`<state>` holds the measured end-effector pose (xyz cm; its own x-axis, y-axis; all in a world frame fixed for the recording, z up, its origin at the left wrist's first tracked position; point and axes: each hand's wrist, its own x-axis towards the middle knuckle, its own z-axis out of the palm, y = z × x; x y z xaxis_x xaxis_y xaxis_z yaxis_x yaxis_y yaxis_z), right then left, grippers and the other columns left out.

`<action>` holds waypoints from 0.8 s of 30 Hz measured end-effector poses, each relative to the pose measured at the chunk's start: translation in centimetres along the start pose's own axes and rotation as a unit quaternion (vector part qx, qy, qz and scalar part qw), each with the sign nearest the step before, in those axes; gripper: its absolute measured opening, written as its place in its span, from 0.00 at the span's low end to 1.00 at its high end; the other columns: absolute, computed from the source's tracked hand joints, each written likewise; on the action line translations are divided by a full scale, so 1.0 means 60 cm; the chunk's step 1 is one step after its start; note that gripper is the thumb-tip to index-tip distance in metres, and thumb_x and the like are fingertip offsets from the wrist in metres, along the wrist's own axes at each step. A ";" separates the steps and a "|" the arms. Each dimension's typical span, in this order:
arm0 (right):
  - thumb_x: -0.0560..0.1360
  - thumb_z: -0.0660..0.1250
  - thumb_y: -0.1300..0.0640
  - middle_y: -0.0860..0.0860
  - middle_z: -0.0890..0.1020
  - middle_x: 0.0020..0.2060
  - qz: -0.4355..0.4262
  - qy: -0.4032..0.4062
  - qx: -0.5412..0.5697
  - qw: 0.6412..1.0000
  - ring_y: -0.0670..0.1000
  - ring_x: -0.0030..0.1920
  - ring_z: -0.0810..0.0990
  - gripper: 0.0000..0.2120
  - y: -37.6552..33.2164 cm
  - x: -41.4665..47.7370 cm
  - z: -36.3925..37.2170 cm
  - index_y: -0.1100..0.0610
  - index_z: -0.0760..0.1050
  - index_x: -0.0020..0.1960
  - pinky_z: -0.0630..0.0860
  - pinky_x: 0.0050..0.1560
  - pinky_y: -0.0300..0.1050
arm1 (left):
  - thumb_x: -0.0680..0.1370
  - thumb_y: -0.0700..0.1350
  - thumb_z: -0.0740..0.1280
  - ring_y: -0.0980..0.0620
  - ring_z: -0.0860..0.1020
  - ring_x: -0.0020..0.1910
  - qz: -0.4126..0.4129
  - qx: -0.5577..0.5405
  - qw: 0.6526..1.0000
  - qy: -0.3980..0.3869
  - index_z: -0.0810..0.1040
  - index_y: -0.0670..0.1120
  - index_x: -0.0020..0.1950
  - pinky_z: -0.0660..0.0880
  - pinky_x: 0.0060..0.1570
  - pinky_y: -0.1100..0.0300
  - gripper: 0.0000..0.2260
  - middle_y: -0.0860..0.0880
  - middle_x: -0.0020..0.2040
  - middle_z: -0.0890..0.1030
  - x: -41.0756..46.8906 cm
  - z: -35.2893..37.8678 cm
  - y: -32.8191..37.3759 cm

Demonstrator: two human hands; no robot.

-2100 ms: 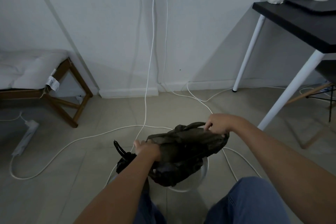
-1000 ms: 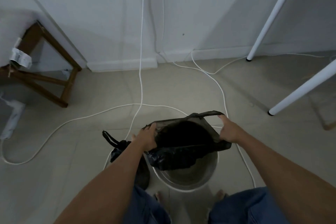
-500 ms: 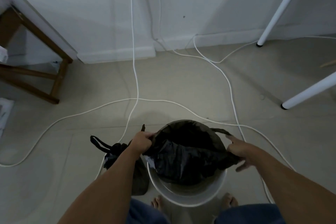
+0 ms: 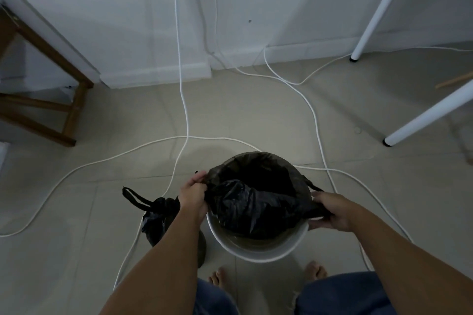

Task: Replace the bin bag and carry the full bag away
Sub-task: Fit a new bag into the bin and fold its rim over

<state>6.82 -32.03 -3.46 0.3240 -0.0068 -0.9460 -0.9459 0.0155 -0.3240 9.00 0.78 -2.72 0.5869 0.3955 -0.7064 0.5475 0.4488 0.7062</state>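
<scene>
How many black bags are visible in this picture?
2. The new bag sits in the bin; the tied bag stands on the floor left of it. No other shows.

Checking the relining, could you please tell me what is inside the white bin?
A black liner hangs inside the white bin, its mouth over the far rim, gripped by the left hand and right hand. Bare inner wall shows in front; the bottom is covered.

A white bin (image 4: 256,254), a tied black bag (image 4: 158,217) and trailing white cables (image 4: 186,110) sit on a pale tiled floor (image 4: 76,212).
</scene>
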 end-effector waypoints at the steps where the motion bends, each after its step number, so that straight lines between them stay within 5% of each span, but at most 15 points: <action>1: 0.79 0.58 0.62 0.62 0.81 0.56 -0.018 0.008 0.014 1.000 0.61 0.47 0.84 0.14 -0.007 -0.003 0.000 0.63 0.72 0.63 0.82 0.37 0.55 | 0.71 0.20 0.53 0.44 0.79 0.42 0.005 -0.005 1.000 0.007 0.78 0.40 0.48 0.79 0.40 0.55 0.21 0.42 0.43 0.80 0.001 0.000 0.000; 7: 0.75 0.64 0.67 0.60 0.81 0.46 -0.086 0.057 0.029 0.994 0.56 0.40 0.81 0.12 -0.018 -0.035 0.010 0.64 0.78 0.57 0.82 0.30 0.47 | 0.69 0.27 0.62 0.45 0.77 0.41 0.022 0.124 0.987 0.096 0.80 0.43 0.46 0.75 0.40 0.57 0.14 0.44 0.41 0.79 -0.005 -0.018 0.000; 11: 0.74 0.66 0.60 0.58 0.79 0.42 -0.055 0.072 -0.027 0.995 0.57 0.32 0.81 0.09 -0.010 -0.061 0.018 0.60 0.79 0.53 0.83 0.37 0.47 | 0.72 0.37 0.67 0.49 0.67 0.24 -0.112 0.199 0.969 0.098 0.74 0.41 0.42 0.66 0.27 0.61 0.03 0.44 0.28 0.70 -0.025 -0.039 0.009; 14: 0.74 0.65 0.59 0.57 0.78 0.39 -0.008 0.039 -0.112 0.993 0.54 0.31 0.80 0.14 -0.002 -0.081 0.019 0.60 0.76 0.58 0.81 0.36 0.42 | 0.77 0.37 0.63 0.52 0.66 0.16 -0.172 0.195 0.964 0.050 0.73 0.40 0.40 0.63 0.22 0.67 0.06 0.46 0.20 0.71 -0.051 -0.049 0.008; 19: 0.71 0.62 0.75 0.58 0.79 0.45 -0.012 0.017 -0.130 0.991 0.54 0.34 0.81 0.36 0.013 -0.091 0.022 0.53 0.60 0.75 0.81 0.32 0.42 | 0.77 0.30 0.61 0.47 0.73 0.26 -0.137 0.201 0.968 0.059 0.73 0.36 0.41 0.72 0.18 0.65 0.06 0.40 0.35 0.76 -0.079 -0.046 -0.003; 24: 0.71 0.64 0.74 0.61 0.80 0.52 -0.035 0.054 -0.156 0.986 0.54 0.32 0.82 0.42 0.044 -0.080 0.031 0.53 0.52 0.78 0.80 0.29 0.43 | 0.76 0.28 0.61 0.46 0.73 0.30 -0.139 0.208 0.965 0.080 0.73 0.35 0.44 0.72 0.17 0.64 0.04 0.39 0.39 0.75 -0.069 -0.067 -0.040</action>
<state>2.79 -30.08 0.22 0.4014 -0.1027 -0.9101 -0.8857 -0.2964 -0.3572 2.86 1.30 -1.65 0.3017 0.4401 -0.8458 0.8820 0.2079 0.4228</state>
